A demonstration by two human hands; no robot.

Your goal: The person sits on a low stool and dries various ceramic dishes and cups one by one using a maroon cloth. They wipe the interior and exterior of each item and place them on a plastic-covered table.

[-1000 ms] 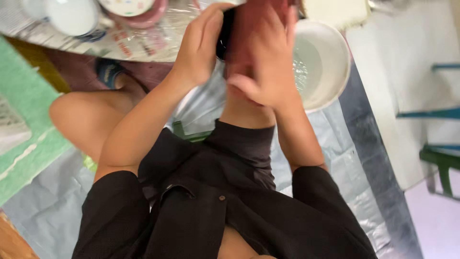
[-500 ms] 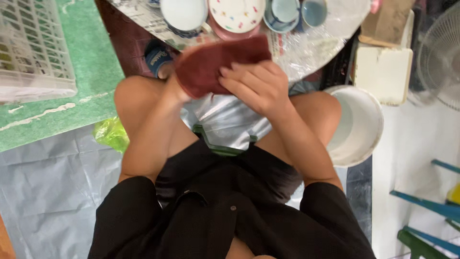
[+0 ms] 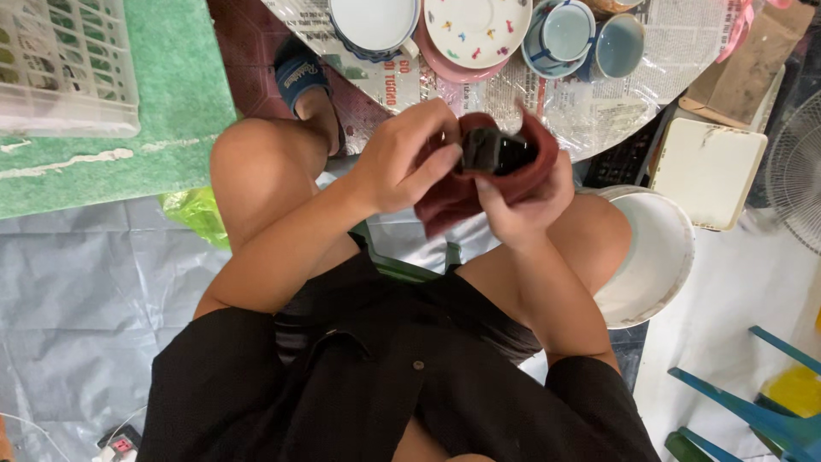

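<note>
I sit and look down at my lap. My left hand (image 3: 402, 158) and my right hand (image 3: 522, 201) are both closed around a dark red cloth (image 3: 453, 201) held above my knees. Wrapped in the cloth is a small dark, glossy cup-like object (image 3: 499, 152), its open top showing between my fingers. My left thumb and fingers press the cloth against the object's left side. My right hand cradles the cloth and object from below and from the right.
Ahead stands a round table (image 3: 676, 68) covered in newspaper and plastic film, carrying a white bowl (image 3: 374, 24), a patterned saucer (image 3: 477, 30) and blue cups (image 3: 590, 38). A white bucket (image 3: 654, 257) stands at my right knee, a white basket (image 3: 64, 64) on green mat far left, a fan (image 3: 795, 171) right.
The view has tilted down and back. The cloth, spread flat over my hands before, is now bunched around the dark object, whose opening has come into sight.
</note>
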